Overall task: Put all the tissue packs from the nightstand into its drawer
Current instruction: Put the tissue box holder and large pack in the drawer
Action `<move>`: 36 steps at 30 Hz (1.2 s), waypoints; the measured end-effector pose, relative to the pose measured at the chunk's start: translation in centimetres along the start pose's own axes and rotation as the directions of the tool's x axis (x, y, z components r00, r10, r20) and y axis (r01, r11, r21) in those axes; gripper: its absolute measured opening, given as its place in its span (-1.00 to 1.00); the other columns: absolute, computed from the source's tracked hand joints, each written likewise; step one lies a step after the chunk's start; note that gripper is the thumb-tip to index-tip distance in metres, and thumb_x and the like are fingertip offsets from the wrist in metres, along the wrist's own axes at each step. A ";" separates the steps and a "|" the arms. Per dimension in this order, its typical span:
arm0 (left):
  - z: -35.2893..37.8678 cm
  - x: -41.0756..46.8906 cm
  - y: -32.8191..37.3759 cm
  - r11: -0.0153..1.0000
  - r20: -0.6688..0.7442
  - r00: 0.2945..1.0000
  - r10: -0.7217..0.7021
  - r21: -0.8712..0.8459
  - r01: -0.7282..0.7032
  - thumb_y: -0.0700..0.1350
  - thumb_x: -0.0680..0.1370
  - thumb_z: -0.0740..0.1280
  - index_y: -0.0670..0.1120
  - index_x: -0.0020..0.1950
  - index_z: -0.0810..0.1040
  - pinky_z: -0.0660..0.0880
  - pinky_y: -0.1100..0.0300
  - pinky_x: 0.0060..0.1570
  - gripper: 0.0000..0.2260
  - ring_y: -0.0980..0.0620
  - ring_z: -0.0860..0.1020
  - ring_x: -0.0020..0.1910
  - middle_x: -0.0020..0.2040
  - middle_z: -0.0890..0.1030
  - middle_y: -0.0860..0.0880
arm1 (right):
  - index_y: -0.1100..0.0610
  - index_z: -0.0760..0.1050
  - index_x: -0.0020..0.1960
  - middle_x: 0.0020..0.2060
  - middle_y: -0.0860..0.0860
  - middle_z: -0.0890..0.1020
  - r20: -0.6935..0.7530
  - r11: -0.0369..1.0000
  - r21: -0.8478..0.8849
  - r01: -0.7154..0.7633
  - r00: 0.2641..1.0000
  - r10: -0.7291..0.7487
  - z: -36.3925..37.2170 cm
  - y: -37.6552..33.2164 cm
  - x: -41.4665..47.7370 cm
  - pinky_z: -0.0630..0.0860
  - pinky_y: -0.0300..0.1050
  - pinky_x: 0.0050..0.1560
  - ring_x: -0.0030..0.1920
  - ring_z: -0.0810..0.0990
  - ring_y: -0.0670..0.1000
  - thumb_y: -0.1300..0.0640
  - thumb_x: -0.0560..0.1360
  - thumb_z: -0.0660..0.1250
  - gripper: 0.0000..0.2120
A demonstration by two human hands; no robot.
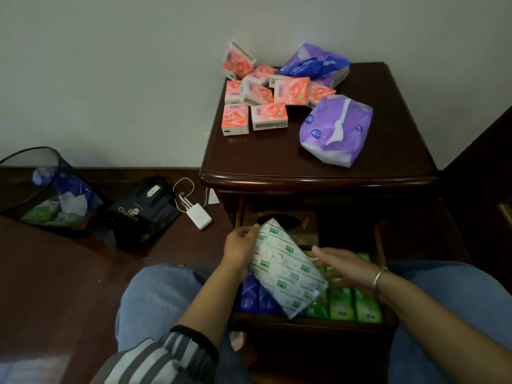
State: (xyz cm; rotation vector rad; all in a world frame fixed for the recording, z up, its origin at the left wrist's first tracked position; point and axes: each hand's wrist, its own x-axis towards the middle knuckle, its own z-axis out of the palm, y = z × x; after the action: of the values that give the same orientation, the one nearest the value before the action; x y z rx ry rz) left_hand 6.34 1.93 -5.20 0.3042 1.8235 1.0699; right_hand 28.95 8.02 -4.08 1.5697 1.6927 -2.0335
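Though half-hidden beneath white pack (285, 268), drawer (304, 324)

Glossy dark wood nightstand (318, 162) with film-wrapped tissue packs.
Its polished top reflects light. On it, pink tissue packs (266, 98) and purple tissue packs (336, 128) wear shiny, crinkled plastic film, as does the white-and-green tissue pack (288, 268) over its wooden drawer (304, 324). Left of the nightstand, a black mesh wastebasket (41, 176). Before it, a smooth metal bracelet (378, 275) and blue denim trousers (155, 295). Behind it, a matt wall (110, 79).

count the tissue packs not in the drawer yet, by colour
pink packs: 9, one mostly hidden
purple packs: 2
blue pack: 1
white-and-green pack, held by the left hand over the drawer: 1
total: 13
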 end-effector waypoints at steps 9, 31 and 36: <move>3.1 -2.4 0.5 0.974 0.252 0.963 -0.098 -0.175 0.145 -0.01 0.60 0.28 -0.19 0.07 0.58 0.57 0.04 -0.11 -0.75 -0.12 0.65 -0.04 -0.02 0.69 -0.17 | 0.16 0.51 -0.07 -0.21 0.04 0.59 -0.167 0.983 0.182 0.004 0.986 0.027 -2.6 3.5 -4.6 0.42 -0.31 -0.39 -0.22 0.52 -0.06 0.24 0.52 0.30 -0.98; -1.3 -1.6 -4.9 0.842 -0.130 0.974 0.185 0.533 -0.089 -0.23 0.56 0.24 -0.12 0.04 0.48 0.48 0.08 -0.12 -0.91 -0.14 0.58 -0.06 -0.09 0.54 -0.10 | 0.29 0.39 0.30 0.11 0.27 0.59 -0.725 1.000 -0.013 0.029 0.688 -0.029 -3.4 5.3 3.4 0.47 -0.01 0.13 0.12 0.56 0.24 0.22 0.47 0.36 -0.57; -1.4 -1.3 -5.0 0.846 -0.145 0.965 0.221 0.521 -0.115 -0.23 0.53 0.27 -0.07 -0.07 0.41 0.42 0.16 -0.27 -0.92 0.01 0.53 -0.24 -0.17 0.52 -0.03 | 0.26 0.33 0.37 0.40 0.19 0.33 -0.592 0.855 -0.518 0.026 0.710 -0.381 -2.7 6.1 3.7 0.30 -0.07 0.38 0.38 0.32 0.15 0.27 0.46 0.29 -0.52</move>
State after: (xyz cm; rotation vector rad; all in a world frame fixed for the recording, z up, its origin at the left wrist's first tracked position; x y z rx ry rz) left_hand 7.05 -2.54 -8.04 0.7065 2.2865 0.7307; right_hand 32.56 9.57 -10.64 2.1288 2.4618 -0.9322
